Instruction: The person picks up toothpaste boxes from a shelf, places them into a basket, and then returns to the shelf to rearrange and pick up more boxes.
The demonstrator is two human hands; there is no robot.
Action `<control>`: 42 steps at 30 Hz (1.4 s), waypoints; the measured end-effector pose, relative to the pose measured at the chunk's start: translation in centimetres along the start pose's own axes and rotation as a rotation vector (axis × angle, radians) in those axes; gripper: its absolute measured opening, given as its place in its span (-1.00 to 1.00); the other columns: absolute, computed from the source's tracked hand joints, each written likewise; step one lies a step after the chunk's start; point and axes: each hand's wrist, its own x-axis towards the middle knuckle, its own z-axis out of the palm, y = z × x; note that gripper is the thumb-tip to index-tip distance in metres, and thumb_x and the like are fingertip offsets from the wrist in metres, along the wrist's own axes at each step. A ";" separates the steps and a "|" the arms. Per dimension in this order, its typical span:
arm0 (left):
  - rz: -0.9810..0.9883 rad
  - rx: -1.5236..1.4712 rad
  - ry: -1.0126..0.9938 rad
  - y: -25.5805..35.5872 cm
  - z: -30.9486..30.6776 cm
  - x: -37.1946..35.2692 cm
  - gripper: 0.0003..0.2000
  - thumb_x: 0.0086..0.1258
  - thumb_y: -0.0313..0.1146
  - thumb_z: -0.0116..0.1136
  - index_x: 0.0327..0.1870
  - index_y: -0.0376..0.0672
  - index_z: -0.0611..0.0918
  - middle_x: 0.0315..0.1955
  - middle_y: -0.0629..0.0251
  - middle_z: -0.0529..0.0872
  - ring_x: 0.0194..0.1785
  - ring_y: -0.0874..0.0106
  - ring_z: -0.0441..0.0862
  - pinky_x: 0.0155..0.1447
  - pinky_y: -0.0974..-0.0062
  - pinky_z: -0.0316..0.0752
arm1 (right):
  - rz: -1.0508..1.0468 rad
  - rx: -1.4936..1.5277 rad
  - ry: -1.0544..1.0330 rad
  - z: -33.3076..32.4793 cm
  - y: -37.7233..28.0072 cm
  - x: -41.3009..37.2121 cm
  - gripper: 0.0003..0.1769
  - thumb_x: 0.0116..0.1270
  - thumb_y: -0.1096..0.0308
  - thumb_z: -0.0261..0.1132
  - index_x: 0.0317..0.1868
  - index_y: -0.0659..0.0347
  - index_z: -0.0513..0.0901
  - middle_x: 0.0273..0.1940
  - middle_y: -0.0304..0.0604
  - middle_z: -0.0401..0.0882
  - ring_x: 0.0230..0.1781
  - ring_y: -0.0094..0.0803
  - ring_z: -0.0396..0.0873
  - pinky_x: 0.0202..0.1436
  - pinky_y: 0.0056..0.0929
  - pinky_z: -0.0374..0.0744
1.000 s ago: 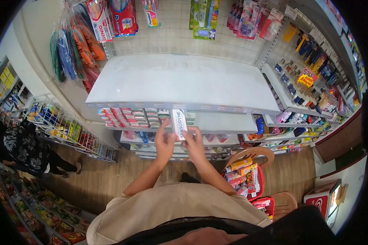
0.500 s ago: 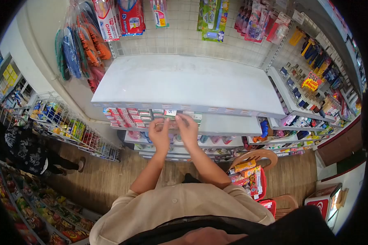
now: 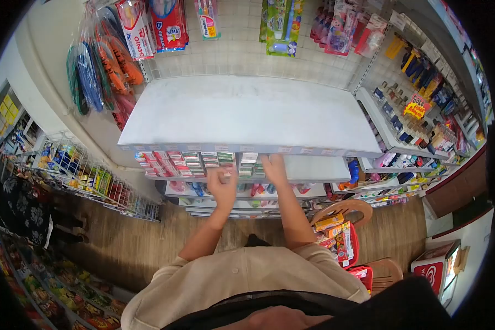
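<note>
My left hand point(image 3: 222, 188) is at the front of the shelf just below the top one, beside small stacked boxes point(image 3: 218, 158). Its fingers are loosely curled and apart from the thumb, with nothing visible gripped. My right hand point(image 3: 274, 169) reaches in under the lip of the top shelf point(image 3: 242, 110), at the right end of a stack of green-and-white boxes point(image 3: 251, 165). The shelf edge hides its fingertips, so what they touch does not show. Red-and-white boxes point(image 3: 168, 163) fill the row's left end.
Hanging packs of toothbrushes point(image 3: 207, 19) and bagged slippers point(image 3: 102, 60) are above. To the right stand bottles point(image 3: 399, 118) and a plastic chair point(image 3: 363, 212) with a red basket point(image 3: 353, 256) of packets. A person point(image 3: 25, 212) is at left beside a wire rack point(image 3: 96, 173).
My hands, close together over the boxes before, have parted. My right hand has moved right and deeper under the shelf lip; my left has shifted slightly down. The person at left has moved.
</note>
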 end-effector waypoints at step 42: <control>-0.523 -0.531 -0.524 -0.2 3.4 -4.3 -0.25 0.24 -0.63 -0.07 0.49 -0.20 -0.03 -0.59 0.32 0.56 -0.59 0.60 0.46 -0.53 0.62 0.33 | -0.181 -0.134 0.221 2.0 -3.5 -2.1 -0.68 0.18 0.23 0.33 -0.14 0.27 0.64 -0.09 0.15 0.47 -0.07 0.09 0.44 -0.03 -0.08 0.42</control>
